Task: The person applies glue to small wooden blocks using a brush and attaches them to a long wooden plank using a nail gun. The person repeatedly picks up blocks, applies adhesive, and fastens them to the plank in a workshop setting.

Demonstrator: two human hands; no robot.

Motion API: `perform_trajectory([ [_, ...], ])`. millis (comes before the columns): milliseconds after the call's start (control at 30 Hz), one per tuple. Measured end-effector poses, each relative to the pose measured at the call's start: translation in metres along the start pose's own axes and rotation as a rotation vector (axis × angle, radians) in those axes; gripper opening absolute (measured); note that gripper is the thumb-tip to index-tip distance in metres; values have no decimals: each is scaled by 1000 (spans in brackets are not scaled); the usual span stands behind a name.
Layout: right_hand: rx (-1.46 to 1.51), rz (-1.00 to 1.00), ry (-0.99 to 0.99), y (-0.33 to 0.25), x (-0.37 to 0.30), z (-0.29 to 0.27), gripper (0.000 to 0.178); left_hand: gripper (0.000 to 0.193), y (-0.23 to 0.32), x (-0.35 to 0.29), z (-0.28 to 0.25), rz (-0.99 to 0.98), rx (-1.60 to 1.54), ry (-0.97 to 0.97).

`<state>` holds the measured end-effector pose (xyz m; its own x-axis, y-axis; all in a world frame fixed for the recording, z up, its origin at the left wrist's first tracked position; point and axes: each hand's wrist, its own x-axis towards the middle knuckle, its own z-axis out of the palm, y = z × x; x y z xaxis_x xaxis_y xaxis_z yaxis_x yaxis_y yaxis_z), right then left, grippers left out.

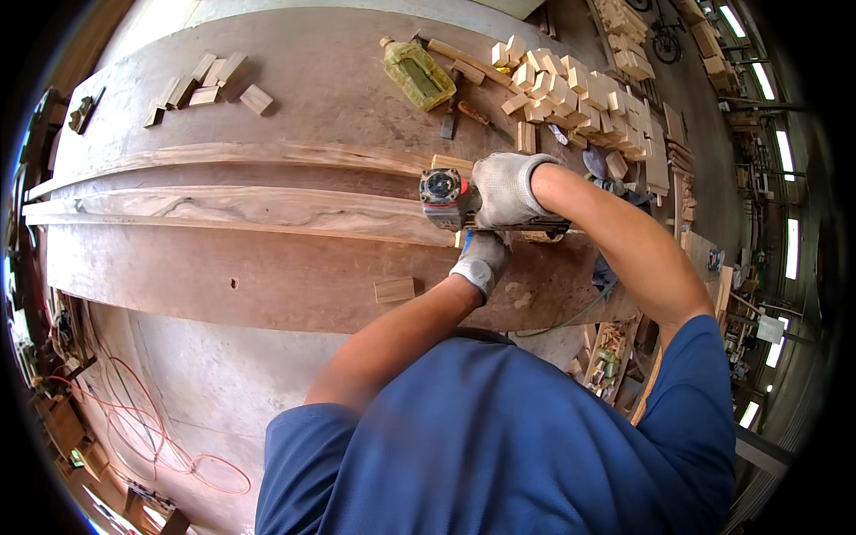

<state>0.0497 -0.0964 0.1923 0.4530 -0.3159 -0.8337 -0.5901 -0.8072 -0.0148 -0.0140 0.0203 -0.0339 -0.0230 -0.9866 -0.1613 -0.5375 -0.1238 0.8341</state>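
Note:
My right hand [510, 189], in a pale knit work glove, is closed round the handle of a nail gun [443, 198] with a dark round head. The nail gun is over the right ends of two long wooden boards, the far board [267, 157] and the near board [241, 207], which lie nearly side by side across the table. A short wood block [452, 164] shows beyond the tool, by the far board's end. My left hand [482, 260], also gloved, is just below the nail gun at the near board's end; the tool hides its fingers.
Many small wood blocks [580, 94] are piled at the back right of the brown table [178, 267]. Near them lie a yellowish plastic bottle [417, 73] and a hammer [448, 120]. More blocks [207, 80] sit back left, one loose block [394, 290] in front. A red hose [134, 401] coils on the floor.

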Motion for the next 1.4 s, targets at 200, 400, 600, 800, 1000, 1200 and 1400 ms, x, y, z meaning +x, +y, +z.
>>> perform_trajectory([
  [200,-6,-15,-32,4,15,4,39,43,6,2,-3,65,333,-150],
  [400,18,-22,-18,5,17,2,41,43,-1,3,6,124,352,-33],
  [600,49,-1,-28,13,25,4,43,47,4,3,1,24,323,-78],
  [800,25,-9,-41,7,19,-2,41,46,21,-3,-26,-64,137,-126],
  [1000,-37,-46,-39,0,24,-2,38,45,9,1,-9,7,183,-45],
  [1200,-63,-24,-65,-5,29,1,37,50,21,-2,-31,-26,162,-167],
  [1400,-93,-19,-57,-11,27,-3,38,50,13,2,-17,36,312,-120],
])
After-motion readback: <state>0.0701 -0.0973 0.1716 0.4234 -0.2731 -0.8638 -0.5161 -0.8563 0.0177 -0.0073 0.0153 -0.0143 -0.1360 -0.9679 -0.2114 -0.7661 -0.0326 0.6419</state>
